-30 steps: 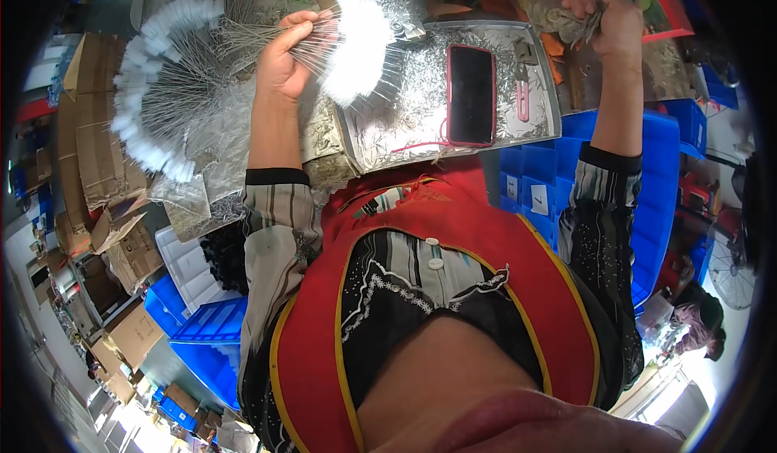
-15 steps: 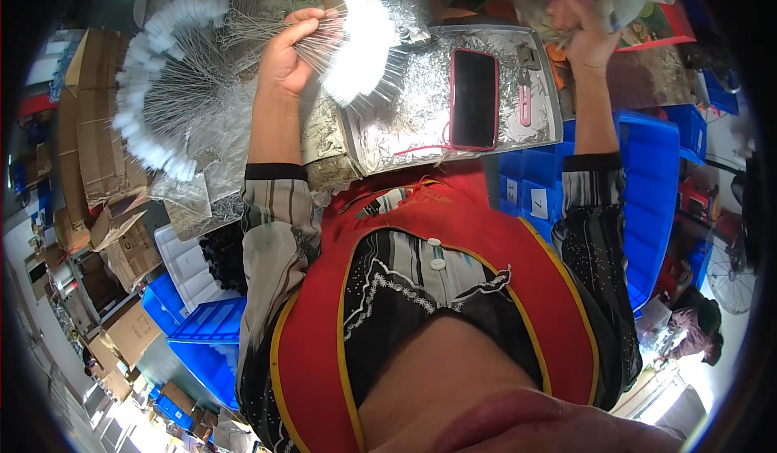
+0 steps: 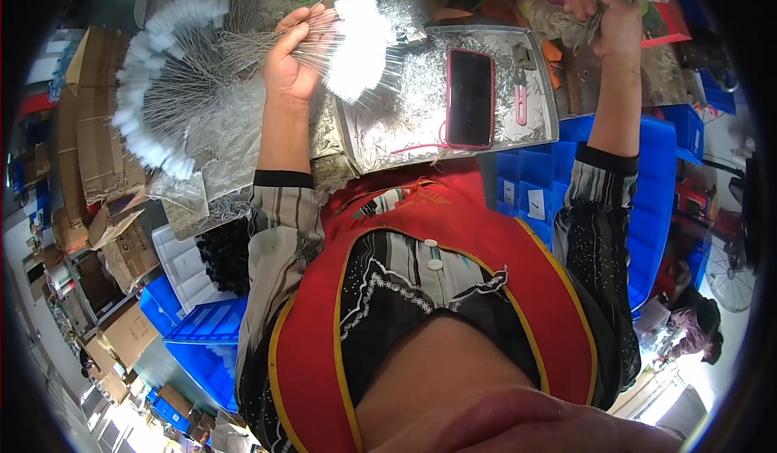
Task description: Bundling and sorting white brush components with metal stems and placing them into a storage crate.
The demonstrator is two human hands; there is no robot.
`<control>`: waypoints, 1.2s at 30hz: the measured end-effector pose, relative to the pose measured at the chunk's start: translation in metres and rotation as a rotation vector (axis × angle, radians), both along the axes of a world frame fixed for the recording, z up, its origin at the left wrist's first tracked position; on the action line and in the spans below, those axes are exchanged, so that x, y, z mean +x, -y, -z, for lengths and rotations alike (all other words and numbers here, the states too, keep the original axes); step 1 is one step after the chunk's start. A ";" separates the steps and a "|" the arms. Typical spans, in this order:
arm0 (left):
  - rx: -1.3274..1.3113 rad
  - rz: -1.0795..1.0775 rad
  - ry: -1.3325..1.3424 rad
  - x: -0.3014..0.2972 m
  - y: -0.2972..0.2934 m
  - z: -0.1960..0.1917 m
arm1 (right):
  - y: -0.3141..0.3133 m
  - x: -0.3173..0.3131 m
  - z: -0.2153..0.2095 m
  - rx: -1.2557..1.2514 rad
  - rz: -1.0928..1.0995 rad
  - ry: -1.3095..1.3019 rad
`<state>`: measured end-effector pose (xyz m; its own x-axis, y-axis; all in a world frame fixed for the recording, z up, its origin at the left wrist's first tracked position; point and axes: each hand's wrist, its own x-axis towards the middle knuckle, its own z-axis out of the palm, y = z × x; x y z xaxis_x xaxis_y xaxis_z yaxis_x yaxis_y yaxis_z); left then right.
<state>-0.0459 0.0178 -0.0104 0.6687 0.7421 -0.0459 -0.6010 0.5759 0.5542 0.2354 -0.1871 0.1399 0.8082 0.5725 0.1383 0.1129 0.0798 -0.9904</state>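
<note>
- Left hand (image 3: 293, 65): fingers curled shut around a bunch of wire brushes (image 3: 348, 44), thin metal stems pinched together in the fist, white bristle heads fanned out to its right. Gripping at the stems seems to keep the soft heads free and uncrushed.
- Fan of brushes (image 3: 162, 105): a larger lot spread in an arc on the bench to the left of that hand, white heads outward, stems converging inward (an arrangement that likely lets single pieces be picked off easily).
- Metal tray (image 3: 534, 129): shallow, silver, directly in front of the person, filled with loose thin wires; the held bunch hovers over its left edge.
- Phone (image 3: 469, 97): dark screen, red case, lying flat on the wires in the tray, between the two hands.
- Right hand (image 3: 607, 16): raised well to the right beyond the tray, closed on a crumpled greyish bundle (image 3: 558, 20); what the bundle is cannot be told.
- Blue crates (image 3: 647, 170): stacked under the bench at right.
- Cardboard boxes (image 3: 97, 146): piled at left.
</note>
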 end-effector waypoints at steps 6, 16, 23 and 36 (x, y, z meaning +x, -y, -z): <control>0.005 -0.022 -0.008 0.002 -0.001 0.001 | 0.003 0.014 0.021 0.097 -0.172 0.002; 0.065 -0.057 -0.178 0.009 -0.003 -0.010 | -0.002 0.007 -0.016 -0.080 -0.143 0.067; 0.034 -0.015 -0.169 0.017 -0.007 -0.011 | 0.005 0.008 0.060 0.272 -0.052 0.138; -0.080 -0.152 -0.125 0.012 -0.002 -0.005 | -0.002 0.031 0.011 0.128 -0.256 -0.076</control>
<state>-0.0336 0.0198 -0.0051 0.5345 0.8248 -0.1845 -0.6137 0.5289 0.5862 0.2661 -0.1848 0.1284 0.6502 0.7411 0.1675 -0.0010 0.2213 -0.9752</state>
